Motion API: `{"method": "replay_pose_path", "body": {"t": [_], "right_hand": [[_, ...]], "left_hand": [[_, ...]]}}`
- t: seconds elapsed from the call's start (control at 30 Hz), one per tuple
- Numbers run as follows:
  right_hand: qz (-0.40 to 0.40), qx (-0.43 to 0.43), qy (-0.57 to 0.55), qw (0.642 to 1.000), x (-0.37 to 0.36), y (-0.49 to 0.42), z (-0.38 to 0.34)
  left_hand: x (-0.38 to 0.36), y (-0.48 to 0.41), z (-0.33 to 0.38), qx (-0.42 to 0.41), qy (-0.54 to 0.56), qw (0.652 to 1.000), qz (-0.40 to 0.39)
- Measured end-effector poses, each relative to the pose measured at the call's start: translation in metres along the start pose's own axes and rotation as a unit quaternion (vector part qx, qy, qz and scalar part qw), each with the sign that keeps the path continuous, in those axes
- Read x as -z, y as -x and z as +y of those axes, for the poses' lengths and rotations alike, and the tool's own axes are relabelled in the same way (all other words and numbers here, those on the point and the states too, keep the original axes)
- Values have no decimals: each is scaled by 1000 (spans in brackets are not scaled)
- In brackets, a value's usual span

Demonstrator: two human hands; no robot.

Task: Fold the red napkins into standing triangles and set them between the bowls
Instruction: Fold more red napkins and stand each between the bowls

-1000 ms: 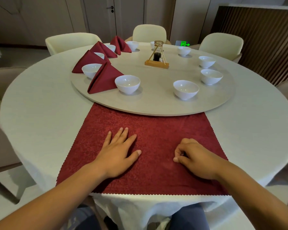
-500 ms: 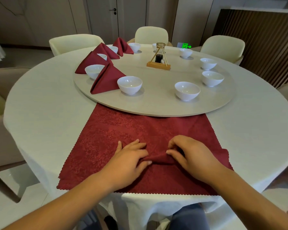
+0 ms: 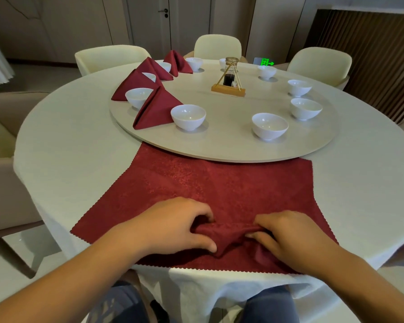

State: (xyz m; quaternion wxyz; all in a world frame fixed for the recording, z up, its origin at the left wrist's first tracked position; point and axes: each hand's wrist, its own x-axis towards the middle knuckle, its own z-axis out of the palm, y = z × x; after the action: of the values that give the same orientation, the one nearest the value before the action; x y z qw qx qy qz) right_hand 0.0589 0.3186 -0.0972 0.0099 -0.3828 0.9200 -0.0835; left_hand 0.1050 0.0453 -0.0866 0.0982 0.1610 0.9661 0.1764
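Hands sit close together on the near part of the napkin (image 3: 219, 183). The left hand (image 3: 173, 226) and right hand (image 3: 294, 236) have curled fingers, and each pinches one end of a soft ridge of cloth bunched up between them. The rest of the napkin lies flat. It is a red square with a faint woven pattern and zigzag-cut edges, spread over the white textured cloth of the round worktop (image 3: 79, 159). Its far edge meets the rim of the smooth pale turntable (image 3: 219, 150). Beyond the hands, glossy white bowls (image 3: 188, 116) ring the turntable. Ahead and to the left, four folded napkins (image 3: 155, 110) stand as red triangles between bowls. At the centre is a stand (image 3: 229, 85) with a wooden base, a gold wire triangle and a dark jar.
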Motion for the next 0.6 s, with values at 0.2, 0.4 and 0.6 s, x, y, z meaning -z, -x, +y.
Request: {"method": "replay_pose_path", "body": {"t": [0.2, 0.4, 0.6], "right_hand": [[-94, -18, -24, 995, 9, 2, -46], [-184, -36, -392, 901, 24, -6, -52], [-85, -44, -411, 907, 18, -26, -34]], "left_hand": [[-4, 8, 15, -61, 96, 992, -49], [22, 13, -3, -9, 115, 983, -144], [27, 7, -15, 11, 177, 978, -113]]}}
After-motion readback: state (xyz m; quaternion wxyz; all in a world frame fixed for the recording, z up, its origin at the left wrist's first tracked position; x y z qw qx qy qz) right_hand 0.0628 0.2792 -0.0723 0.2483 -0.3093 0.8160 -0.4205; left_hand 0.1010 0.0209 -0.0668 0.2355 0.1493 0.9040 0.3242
